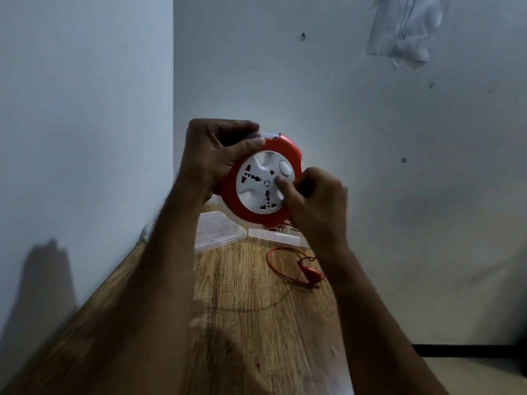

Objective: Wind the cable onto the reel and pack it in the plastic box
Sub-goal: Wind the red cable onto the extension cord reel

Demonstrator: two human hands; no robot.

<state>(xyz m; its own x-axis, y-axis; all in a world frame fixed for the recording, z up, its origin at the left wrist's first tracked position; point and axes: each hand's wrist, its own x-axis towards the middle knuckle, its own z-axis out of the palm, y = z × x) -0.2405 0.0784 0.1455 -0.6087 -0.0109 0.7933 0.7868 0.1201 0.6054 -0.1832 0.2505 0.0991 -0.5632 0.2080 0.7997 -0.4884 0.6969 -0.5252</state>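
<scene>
While the left hand (212, 155) grips the red-rimmed cable reel (263, 179) by its upper edge above the counter (242, 295), the right hand (310, 201), fingers curled, presses a thumb on its white socket face. Below the right hand, the loose red cable (273, 265) and plug (312, 274) lie near the clear plastic box (218, 233).

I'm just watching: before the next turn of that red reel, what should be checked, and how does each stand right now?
1. Left hand grips the red reel by its rim: ok.
2. Right hand has a finger on the white socket face to turn it: ok.
3. Loose red cable on the wooden table lies free of knots: cannot tell.
4. Plug is wound in: not ok, it lies on the table.
5. Clear plastic box is open and ready: cannot tell.
</scene>
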